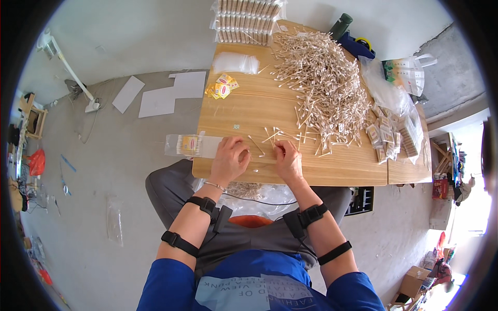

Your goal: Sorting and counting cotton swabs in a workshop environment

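My left hand (231,158) rests at the table's near edge with its fingers curled in; what they hold, if anything, is hidden. Beside it lies a clear plastic bag (211,147), its right end running under the hand. Inside the bag's left part is a row of cotton swabs with a yellow card (190,143). My right hand (289,161) is closed in a pinch, fingertips on a cotton swab (275,149) that is mostly hidden. Between and just beyond the hands are several loose cotton swabs (256,145).
A big heap of cotton swabs (324,83) covers the table's right half. Empty clear bags (236,63) and yellow cards (222,88) lie at the far left. Packed swab bundles (245,22) stand behind them. Small packs (385,136) sit at the right beside a large plastic bag (386,85).
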A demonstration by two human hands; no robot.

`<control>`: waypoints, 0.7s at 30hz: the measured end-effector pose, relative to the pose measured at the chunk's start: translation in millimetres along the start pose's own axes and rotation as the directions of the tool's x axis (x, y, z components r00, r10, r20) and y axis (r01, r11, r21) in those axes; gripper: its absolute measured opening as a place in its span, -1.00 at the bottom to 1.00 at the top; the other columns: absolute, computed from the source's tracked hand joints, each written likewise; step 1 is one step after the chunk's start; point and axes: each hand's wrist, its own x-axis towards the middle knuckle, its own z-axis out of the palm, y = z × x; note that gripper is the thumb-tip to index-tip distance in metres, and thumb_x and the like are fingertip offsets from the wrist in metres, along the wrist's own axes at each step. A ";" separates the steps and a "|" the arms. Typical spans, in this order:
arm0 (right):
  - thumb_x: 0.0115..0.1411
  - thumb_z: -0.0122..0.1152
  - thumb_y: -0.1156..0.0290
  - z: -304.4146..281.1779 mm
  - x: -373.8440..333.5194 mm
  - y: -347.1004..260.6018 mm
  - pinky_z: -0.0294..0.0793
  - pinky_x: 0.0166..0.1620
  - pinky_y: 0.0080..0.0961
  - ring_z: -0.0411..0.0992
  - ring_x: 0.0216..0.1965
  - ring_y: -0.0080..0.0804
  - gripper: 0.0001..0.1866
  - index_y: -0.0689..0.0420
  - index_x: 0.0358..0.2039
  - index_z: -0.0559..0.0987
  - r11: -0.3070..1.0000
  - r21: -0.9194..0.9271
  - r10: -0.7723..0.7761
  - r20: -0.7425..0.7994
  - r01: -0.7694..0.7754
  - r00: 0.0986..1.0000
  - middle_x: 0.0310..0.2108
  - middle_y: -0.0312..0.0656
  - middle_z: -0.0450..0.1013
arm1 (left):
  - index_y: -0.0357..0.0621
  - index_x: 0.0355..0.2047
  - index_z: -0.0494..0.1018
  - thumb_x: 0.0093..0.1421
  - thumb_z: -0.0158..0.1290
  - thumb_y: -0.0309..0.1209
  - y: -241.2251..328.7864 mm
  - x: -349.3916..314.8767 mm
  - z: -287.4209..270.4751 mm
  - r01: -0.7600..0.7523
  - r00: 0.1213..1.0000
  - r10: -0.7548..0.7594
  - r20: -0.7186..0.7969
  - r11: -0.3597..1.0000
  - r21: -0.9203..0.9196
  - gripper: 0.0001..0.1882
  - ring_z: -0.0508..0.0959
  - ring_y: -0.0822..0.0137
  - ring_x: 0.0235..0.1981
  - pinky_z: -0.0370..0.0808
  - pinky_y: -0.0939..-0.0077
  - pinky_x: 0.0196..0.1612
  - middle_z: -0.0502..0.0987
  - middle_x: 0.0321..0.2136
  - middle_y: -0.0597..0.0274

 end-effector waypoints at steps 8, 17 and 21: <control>0.03 0.30 0.51 8.9 -22.5 -2.6 0.42 -0.06 -0.26 0.42 -0.15 -0.11 -0.88 0.12 -0.36 0.64 0.979 -0.070 -0.189 0.046 0.192 0.981 -0.25 -0.18 0.50 | -0.01 -0.23 0.56 -0.05 0.30 -0.16 10.8 1.6 -9.1 -0.188 0.973 0.172 0.157 0.978 0.095 -0.61 0.45 0.23 -0.10 0.34 0.28 0.02 0.49 -0.22 0.35; 0.01 0.13 0.67 13.6 -28.0 13.1 0.43 -0.03 -0.22 0.36 -0.11 -0.05 -0.70 0.17 -0.22 0.62 0.982 -0.050 -0.184 -0.060 0.181 0.981 -0.23 -0.12 0.44 | -0.01 -0.04 0.52 0.01 0.26 -0.14 15.6 1.4 -5.2 -0.207 0.949 0.159 0.274 0.965 0.159 -0.51 0.45 0.24 -0.08 0.35 0.28 0.03 0.48 -0.18 0.34; -0.07 0.10 0.70 15.9 -29.6 4.9 0.43 -0.02 -0.21 0.36 -0.10 -0.05 -0.62 0.14 -0.20 0.63 0.979 -0.104 -0.181 -0.040 0.176 0.983 -0.20 -0.11 0.40 | -0.08 -0.06 0.52 0.06 0.24 -0.31 16.3 -4.4 6.0 -0.252 0.943 0.234 0.236 0.966 0.049 -0.60 0.47 0.20 -0.14 0.42 0.30 -0.02 0.48 -0.18 0.29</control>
